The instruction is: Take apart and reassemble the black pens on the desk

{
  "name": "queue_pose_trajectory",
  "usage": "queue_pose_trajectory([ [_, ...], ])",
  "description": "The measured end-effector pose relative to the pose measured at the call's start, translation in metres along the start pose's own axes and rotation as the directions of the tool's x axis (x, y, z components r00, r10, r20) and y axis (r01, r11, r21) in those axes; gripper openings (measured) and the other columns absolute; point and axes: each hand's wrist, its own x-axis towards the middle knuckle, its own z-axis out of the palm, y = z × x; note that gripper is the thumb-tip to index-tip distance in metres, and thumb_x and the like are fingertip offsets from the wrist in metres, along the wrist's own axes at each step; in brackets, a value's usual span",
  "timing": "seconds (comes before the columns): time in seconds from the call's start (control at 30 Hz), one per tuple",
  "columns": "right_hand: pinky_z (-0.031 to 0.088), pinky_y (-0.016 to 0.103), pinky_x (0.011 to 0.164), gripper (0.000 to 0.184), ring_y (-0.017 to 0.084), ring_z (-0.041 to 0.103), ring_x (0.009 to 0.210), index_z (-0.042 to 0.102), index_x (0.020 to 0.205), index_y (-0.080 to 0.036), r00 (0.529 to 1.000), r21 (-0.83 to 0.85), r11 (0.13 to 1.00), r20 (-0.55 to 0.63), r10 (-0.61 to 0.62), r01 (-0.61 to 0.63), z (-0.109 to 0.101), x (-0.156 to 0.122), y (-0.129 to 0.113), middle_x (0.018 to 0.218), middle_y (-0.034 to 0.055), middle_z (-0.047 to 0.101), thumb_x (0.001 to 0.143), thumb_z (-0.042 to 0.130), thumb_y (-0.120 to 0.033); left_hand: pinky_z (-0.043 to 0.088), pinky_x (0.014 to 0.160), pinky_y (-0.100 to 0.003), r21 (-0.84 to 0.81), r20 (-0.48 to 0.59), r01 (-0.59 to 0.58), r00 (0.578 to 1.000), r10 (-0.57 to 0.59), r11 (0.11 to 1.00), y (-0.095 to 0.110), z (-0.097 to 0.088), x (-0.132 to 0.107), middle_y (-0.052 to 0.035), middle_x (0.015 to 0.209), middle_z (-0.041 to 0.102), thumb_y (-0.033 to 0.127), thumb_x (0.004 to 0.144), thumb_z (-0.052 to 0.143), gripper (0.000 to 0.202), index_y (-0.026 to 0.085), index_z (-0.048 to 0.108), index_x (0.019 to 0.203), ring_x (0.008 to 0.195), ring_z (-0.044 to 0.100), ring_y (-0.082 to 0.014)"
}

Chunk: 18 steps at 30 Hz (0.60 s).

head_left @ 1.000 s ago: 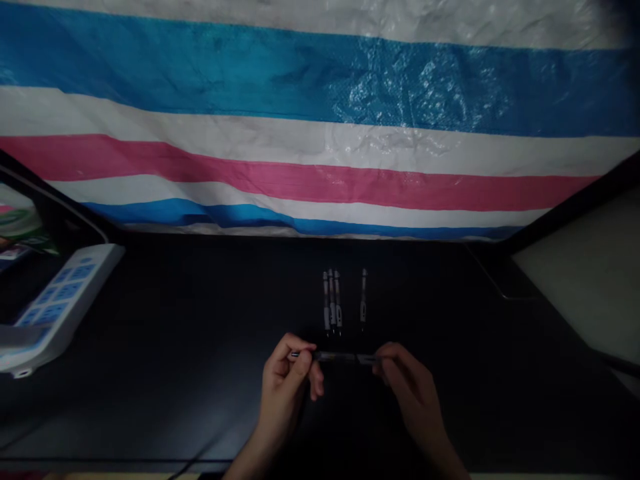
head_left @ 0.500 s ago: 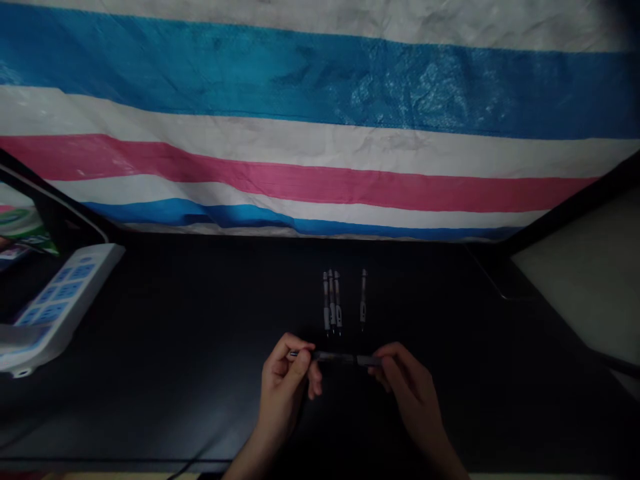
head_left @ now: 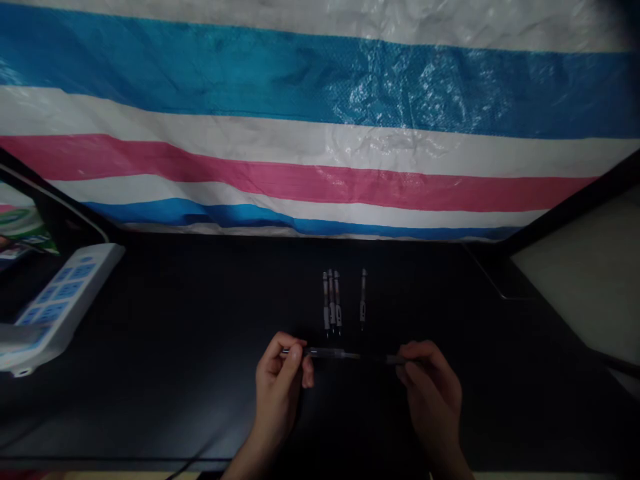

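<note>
My left hand (head_left: 283,367) pinches the rear end of a pen's clear barrel (head_left: 325,353) between thumb and fingers. From the barrel's open front a thin refill (head_left: 353,356) runs sideways toward my right hand (head_left: 433,380). That hand is closed on the pen's grey front grip (head_left: 395,359), separated from the barrel; my fingers partly cover it. Just beyond my hands, three similar pens (head_left: 332,303) lie close together on the black tabletop, tips toward me. A single pen (head_left: 363,300) lies a little to their right.
A white power strip (head_left: 95,277) with blue socket faces stands at the left. Behind the black table (head_left: 200,287) hangs a striped plastic sheet (head_left: 300,180). A dark cable (head_left: 195,459) crosses the front edge, and a pale panel (head_left: 590,267) stands at the right.
My right hand has moved right with the grip, drawing it away from the barrel and exposing the refill. My left hand has shifted slightly left. The pens on the table have not moved.
</note>
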Motion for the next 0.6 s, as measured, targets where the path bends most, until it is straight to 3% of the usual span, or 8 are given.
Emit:
queue_pose_trajectory([
  [0.13,0.041,0.022,0.05,0.005,0.011,0.05,0.06,0.06,0.076,-0.021,0.997,0.013,0.999,-0.066,-0.036,0.037,0.0018,0.0022,-0.0029,0.079,0.0006,0.054,0.076,0.06,-0.015,0.034,0.045,-0.016,-0.003,-0.021,0.008,1.0,-0.008,1.0,0.0002,-0.0002,0.001,0.0057,0.049,0.055,0.044,0.078,0.072,0.031,0.017,0.056,0.08,0.042,0.045,-0.0065],
  [0.43,0.042,0.021,0.051,0.002,0.011,0.049,0.062,0.061,0.077,-0.02,0.999,0.062,0.998,-0.053,-0.011,0.015,0.0018,0.0027,-0.0007,0.082,0.002,0.053,0.077,0.063,-0.019,0.033,0.045,-0.017,0.002,-0.025,0.012,1.0,-0.012,1.0,0.0025,0.0029,0.0024,0.0054,0.048,0.055,0.044,0.077,0.073,0.032,0.017,0.057,0.078,0.042,0.044,-0.0068],
  [0.6,0.041,0.022,0.05,0.004,0.011,0.05,0.057,0.061,0.086,-0.021,0.996,-0.035,0.999,0.091,-0.025,0.028,0.0032,-0.0006,-0.001,0.073,0.0004,0.054,0.083,0.061,-0.025,0.035,0.044,-0.017,0.021,0.032,0.041,0.999,-0.041,0.999,0.0006,0.0027,0.0015,0.0047,0.048,0.056,0.046,0.077,0.072,0.033,0.016,0.057,0.078,0.041,0.047,-0.0073],
])
